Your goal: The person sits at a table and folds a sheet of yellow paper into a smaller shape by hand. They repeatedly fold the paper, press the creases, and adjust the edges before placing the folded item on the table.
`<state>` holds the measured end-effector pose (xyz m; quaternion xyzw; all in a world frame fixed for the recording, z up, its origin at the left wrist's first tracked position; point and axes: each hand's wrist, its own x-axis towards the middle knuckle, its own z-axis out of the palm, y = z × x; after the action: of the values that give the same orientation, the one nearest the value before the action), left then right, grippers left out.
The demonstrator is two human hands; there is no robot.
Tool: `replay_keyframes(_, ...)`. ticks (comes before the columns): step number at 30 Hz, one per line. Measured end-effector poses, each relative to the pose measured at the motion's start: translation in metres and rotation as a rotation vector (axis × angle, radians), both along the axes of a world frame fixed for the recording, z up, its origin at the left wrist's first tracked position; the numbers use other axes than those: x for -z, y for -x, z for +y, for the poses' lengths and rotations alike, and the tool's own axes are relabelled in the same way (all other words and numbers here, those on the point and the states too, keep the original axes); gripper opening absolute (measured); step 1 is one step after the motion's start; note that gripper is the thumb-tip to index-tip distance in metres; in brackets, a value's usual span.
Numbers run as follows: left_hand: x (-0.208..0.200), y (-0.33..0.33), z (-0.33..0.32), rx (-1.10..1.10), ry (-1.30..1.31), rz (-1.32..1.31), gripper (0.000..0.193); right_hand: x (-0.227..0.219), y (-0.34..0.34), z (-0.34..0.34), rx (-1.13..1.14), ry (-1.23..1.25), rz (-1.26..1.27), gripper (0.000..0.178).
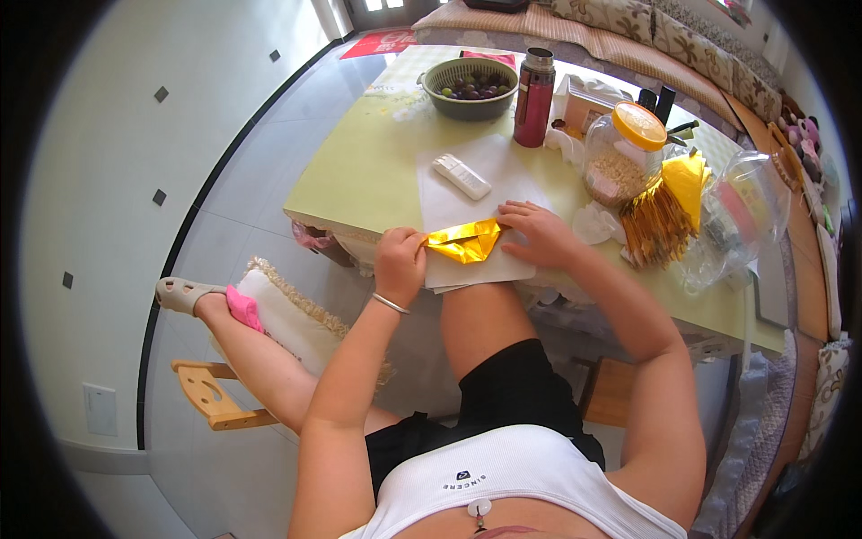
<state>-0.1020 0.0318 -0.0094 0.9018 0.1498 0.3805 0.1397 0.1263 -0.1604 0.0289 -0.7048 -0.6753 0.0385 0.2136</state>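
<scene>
Left hand (400, 260) fingers pinched folded gold foil (467, 244) by its left end, over white paper (512, 180) at surface (359, 171)'s near edge; right hand (543, 235) by right end, couldn't tell if gripping; uneven pull could've creased it

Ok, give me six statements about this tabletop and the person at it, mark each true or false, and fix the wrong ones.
1. The left hand pinches one end of the folded gold foil. True.
2. The flask lies on its side. False: it stands upright.
3. The clear jar has its orange lid on. True.
4. The colander of round fruit is to the right of the flask. False: it is to the left of it.
5. The bracelet is on the right wrist. False: it is on the left.
6. A white oblong object lies on the white paper. True.
</scene>
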Motion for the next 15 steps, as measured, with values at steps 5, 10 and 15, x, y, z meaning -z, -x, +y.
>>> replay_keyframes(5, -0.001, 0.005, 0.001, 0.019, 0.4, -0.097, 0.01, 0.018, 0.0, 0.011, 0.061, -0.203, 0.009, 0.031)
replay_keyframes(10, -0.009, 0.014, -0.009, 0.061, 1.342, -0.408, 0.007, 0.014, 0.031, 0.024, 0.218, -0.432, 1.082, 0.01)
replay_keyframes(15, -0.012, 0.033, -0.016, 0.103, 1.484, -0.531, 0.01, -0.016, 0.067, 0.018, 0.301, -0.48, 1.168, 0.01)
